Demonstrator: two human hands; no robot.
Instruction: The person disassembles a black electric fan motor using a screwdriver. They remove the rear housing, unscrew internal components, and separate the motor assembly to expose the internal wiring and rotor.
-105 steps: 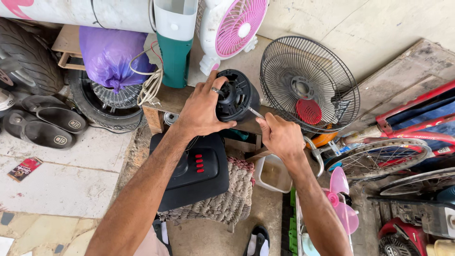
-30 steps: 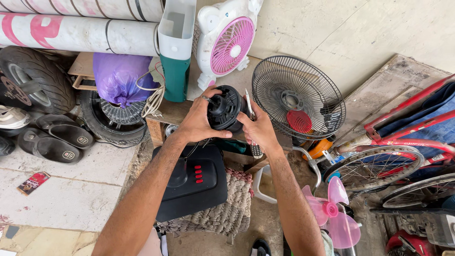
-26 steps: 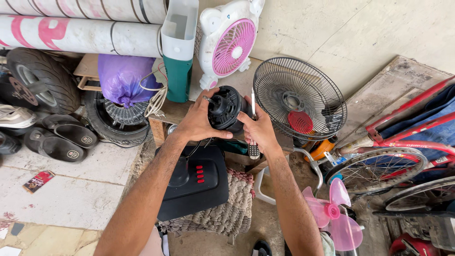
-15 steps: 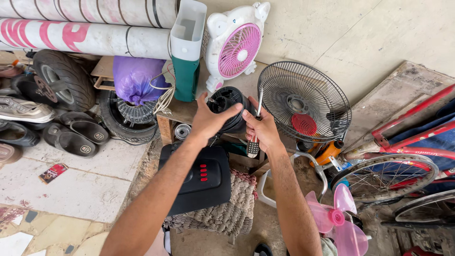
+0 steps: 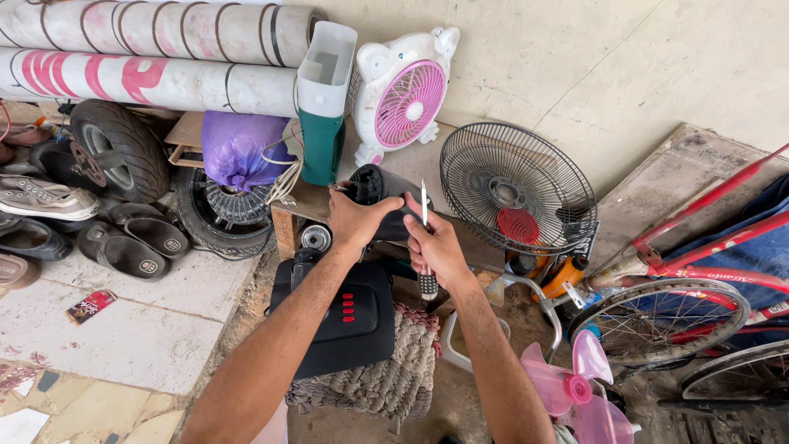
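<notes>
My left hand [image 5: 359, 220] grips a black fan motor housing [image 5: 380, 186], held up over a low wooden bench [image 5: 288, 222]. My right hand [image 5: 436, 247] rests against the housing's right side and clasps a screwdriver [image 5: 426, 247] upright, its thin metal shaft pointing up and its ribbed handle hanging below the palm. Below my forearms lies a black fan base [image 5: 349, 325] with red buttons, resting on a grey woven mat [image 5: 394, 374].
A black wire fan guard [image 5: 516, 187] leans on the wall at right, with a pink-and-white small fan [image 5: 404, 97] behind. A pink fan blade [image 5: 575, 390] and a bicycle wheel [image 5: 657, 325] lie at right. Tyres, sandals and rolled mats fill the left.
The view has swung right and pulled back. Both hands stay on the motor housing; my right hand now holds the screwdriver upright against its side.
</notes>
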